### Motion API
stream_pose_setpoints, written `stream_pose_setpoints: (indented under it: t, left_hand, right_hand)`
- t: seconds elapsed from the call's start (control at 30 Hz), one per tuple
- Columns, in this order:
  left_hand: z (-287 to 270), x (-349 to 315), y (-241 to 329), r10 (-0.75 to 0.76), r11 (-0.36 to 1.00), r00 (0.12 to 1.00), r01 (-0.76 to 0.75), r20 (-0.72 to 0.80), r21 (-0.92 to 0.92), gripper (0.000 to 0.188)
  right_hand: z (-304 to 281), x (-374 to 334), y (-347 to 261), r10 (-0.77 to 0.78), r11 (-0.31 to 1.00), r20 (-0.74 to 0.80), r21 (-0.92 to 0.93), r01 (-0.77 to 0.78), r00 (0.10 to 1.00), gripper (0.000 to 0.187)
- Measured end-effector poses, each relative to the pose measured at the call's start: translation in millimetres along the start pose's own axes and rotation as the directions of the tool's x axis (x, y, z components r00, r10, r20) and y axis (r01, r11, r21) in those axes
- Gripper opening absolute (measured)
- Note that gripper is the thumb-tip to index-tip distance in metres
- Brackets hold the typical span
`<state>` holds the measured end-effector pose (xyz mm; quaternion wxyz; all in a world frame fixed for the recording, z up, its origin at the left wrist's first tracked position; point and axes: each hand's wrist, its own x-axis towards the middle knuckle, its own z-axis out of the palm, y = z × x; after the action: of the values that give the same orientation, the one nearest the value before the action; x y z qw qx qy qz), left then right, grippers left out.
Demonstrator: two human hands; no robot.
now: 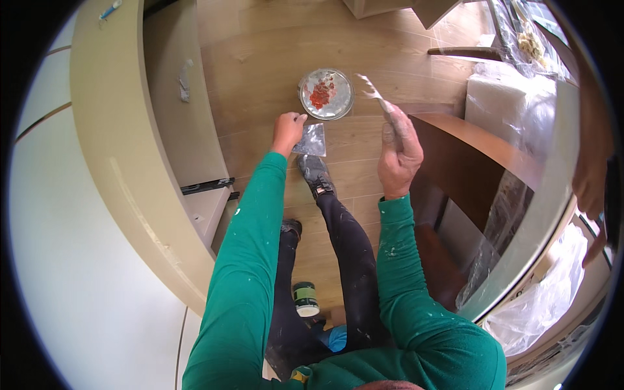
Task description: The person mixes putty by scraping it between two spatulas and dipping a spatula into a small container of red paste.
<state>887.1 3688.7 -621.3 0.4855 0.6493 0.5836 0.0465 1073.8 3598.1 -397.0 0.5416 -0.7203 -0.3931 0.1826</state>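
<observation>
My left hand (287, 133) is closed on a flat, square grey spreader blade (309, 140), held above my shoe. My right hand (400, 156) is raised and grips a thin putty knife (383, 103), seen nearly edge-on. White paste (368, 86) clings to its far end; the handle is hidden in the palm. Just beyond my left hand, a round tub (351, 97) on the floor holds white paste with an orange-red patch of colour on it. Pale smears mark my right fingers.
To the left stands a beige cabinet (170, 97) with a black drawer runner (207, 186). Brown wooden furniture (465, 153) and a plastic-wrapped white block (497, 101) are on the right. A green-labelled can (305, 299) lies between my legs, close to a blue object (337, 339).
</observation>
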Motion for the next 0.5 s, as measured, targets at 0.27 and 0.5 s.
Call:
stream_pose_setpoints:
  t: [0.27, 0.5]
  left_hand:
    - [-130.3, -133.5, 118.8, -0.227, 0.661, 0.958, 0.283, 0.175, -0.695, 0.029]
    - [-248.3, -289.8, 303.9, 0.027, 0.204, 0.996, 0.074, 0.081, -0.976, 0.023]
  right_hand:
    - [-28.6, -22.3, -128.0, -0.028, 0.994, 0.013, 0.11, 0.027, 1.0, 0.034]
    - [-114.8, -27.0, -326.6, -0.3, 0.906, 0.016, 0.318, 0.279, 0.954, 0.038]
